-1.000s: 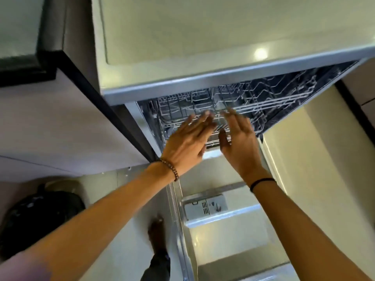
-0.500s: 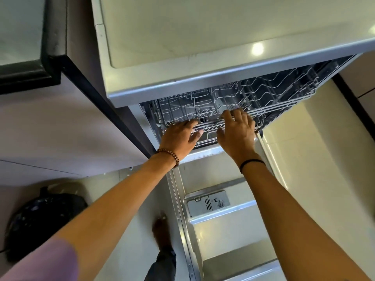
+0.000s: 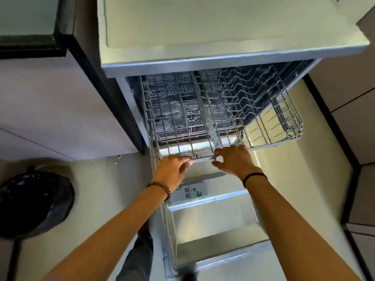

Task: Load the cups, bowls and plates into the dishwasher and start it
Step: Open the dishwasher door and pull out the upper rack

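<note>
Pale floor tiles (image 3: 113, 199) run beneath a kitchen worktop (image 3: 223, 23), seen from above by someone standing at the dishwasher (image 3: 135, 114). Its door (image 3: 213, 226) lies folded down flat, steel lining upward, with the detergent dispenser (image 3: 191, 192) set into it near the hinge end. A wire rack (image 3: 223, 110) juts out of the tub above the door, its right front corner hanging clear over the floor. Both hands are on the rack's front rail, side by side and slightly apart. The left hand (image 3: 174, 169), with a brown beaded bracelet (image 3: 161, 187) on its wrist, has its fingers curled over the rail and its thumb tucked under. The right hand (image 3: 233, 161), with a black band (image 3: 254, 177) on its wrist, grips the same rail, fingers hooked over the wire and thumb spread below. To the left stands a pale cabinet (image 3: 50, 110) with a dark edge, and a black bin bag (image 3: 34, 199) sits on the floor beside it. A dark trouser leg (image 3: 138, 258) shows just left of the door.
</note>
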`<state>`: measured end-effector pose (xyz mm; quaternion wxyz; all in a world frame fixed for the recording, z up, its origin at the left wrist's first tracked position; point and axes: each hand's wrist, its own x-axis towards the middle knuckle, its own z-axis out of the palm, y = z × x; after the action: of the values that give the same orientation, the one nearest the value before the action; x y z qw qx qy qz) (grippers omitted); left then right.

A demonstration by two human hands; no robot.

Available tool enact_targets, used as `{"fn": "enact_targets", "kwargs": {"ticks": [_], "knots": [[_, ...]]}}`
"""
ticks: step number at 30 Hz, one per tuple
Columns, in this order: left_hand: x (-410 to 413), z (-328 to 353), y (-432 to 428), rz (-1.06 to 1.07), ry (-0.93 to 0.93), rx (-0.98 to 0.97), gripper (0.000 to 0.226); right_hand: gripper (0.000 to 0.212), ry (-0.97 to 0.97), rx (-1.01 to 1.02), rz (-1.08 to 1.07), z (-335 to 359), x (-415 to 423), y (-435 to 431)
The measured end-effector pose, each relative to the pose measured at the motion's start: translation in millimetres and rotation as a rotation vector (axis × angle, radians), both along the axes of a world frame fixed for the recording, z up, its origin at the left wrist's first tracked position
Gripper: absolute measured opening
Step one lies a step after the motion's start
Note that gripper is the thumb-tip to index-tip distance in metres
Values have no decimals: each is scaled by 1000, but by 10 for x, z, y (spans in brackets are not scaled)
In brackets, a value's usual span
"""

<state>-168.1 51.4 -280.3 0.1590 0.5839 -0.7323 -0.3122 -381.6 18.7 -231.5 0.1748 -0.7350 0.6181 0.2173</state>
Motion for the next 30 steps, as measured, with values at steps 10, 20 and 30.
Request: {"fn": "enact_targets", "kwargs": {"ticks": [10,20,30], "knots": [[-233,293,353,67,68,133,34,39,34,-116,59,-22,-173,309],[-343,468,641,104,93,182,23,33,-2,-230,46,-8,-244,621],[-513,533,1270,130,125,303,29,26,-31,-158,17,84,-405,1274]]}}
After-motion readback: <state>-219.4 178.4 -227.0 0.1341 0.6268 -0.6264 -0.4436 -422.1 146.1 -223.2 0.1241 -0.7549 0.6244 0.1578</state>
